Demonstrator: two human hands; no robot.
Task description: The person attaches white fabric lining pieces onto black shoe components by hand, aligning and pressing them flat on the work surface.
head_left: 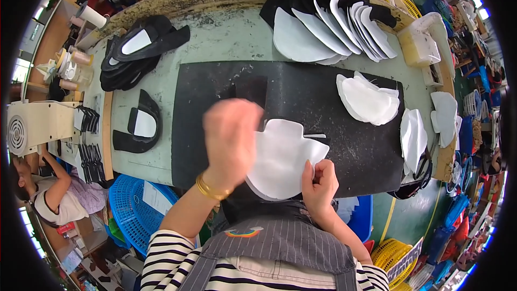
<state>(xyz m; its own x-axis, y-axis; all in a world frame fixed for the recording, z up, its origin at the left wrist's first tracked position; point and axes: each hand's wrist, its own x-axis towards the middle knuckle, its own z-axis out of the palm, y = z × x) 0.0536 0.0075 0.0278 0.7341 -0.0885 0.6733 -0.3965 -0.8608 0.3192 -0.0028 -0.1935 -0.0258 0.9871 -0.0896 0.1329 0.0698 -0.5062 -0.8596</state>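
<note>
A white cut piece (280, 151) with a notched upper edge and a rounded lower edge lies over the near side of a black mat (215, 83). My right hand (320, 183) is closed, pinching the piece's right edge between thumb and fingers. My left hand (231, 134), with a gold bangle at its wrist, is over the piece's left side and smeared by motion. Whether its curled fingers hold anything cannot be made out. A dark strip shows behind the piece's upper right corner. More white pieces (369, 99) lie stacked at the mat's right.
White and black pieces (323, 27) fan out at the back right. Black curved parts with white patches (134, 48) pile at the back left; another (142, 124) lies nearer. A cream container (420, 43) stands right. A blue basket (137, 210) and a co-worker (59, 194) are at left.
</note>
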